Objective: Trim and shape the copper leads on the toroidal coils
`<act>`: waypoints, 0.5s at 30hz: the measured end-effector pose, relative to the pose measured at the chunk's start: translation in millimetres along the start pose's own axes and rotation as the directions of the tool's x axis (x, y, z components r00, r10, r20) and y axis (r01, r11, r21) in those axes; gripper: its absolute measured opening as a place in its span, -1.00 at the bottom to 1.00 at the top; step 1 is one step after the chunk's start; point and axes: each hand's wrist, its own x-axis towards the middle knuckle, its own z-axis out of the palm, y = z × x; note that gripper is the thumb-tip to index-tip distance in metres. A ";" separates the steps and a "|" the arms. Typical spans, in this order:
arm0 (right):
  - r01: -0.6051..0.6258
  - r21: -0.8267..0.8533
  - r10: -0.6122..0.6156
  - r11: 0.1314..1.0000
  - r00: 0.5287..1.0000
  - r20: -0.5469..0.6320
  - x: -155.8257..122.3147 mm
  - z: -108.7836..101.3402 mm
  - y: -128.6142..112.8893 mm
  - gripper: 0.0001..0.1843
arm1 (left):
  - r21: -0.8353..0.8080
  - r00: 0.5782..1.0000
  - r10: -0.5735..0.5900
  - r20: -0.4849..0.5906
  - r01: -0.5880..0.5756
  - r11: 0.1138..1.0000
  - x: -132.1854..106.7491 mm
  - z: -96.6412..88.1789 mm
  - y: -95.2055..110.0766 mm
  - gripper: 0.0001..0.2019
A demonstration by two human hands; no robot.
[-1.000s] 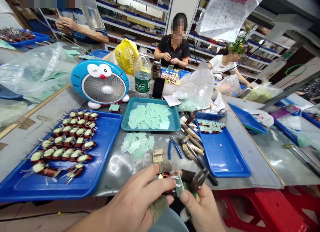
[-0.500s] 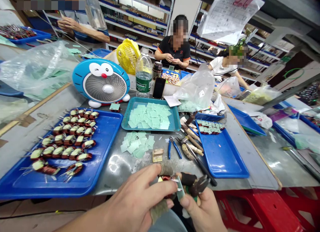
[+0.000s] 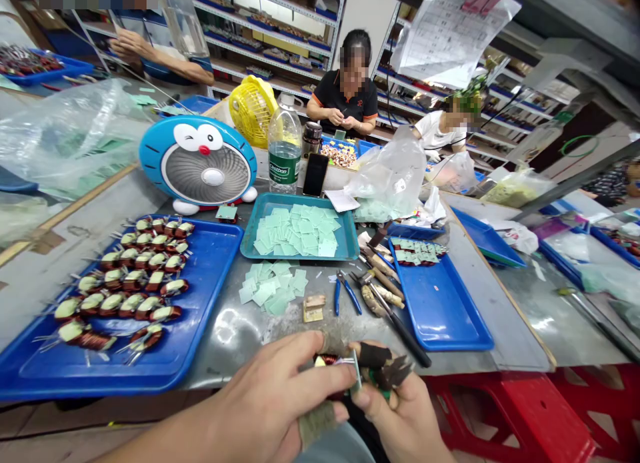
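Your left hand point(image 3: 265, 390) closes around a copper-wound coil point(image 3: 327, 360), which you hold above the near table edge. A pale green card point(image 3: 356, 370) stands against this coil. Your right hand point(image 3: 395, 416) grips small pliers point(image 3: 393, 373) just beside it. Farther away, a blue tray point(image 3: 125, 376) of coils lies left, and a teal tray point(image 3: 300, 256) of green cards lies ahead.

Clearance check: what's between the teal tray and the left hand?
Head view: loose pale green squares and a small tan stack, on the metal bench.
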 end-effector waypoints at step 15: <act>0.274 -0.361 -0.293 0.891 0.956 0.001 -0.6 -3.8 9.1 -0.51 | 0.051 0.999 0.023 -0.042 -0.021 0.999 6.5 4.9 -5.0 -0.74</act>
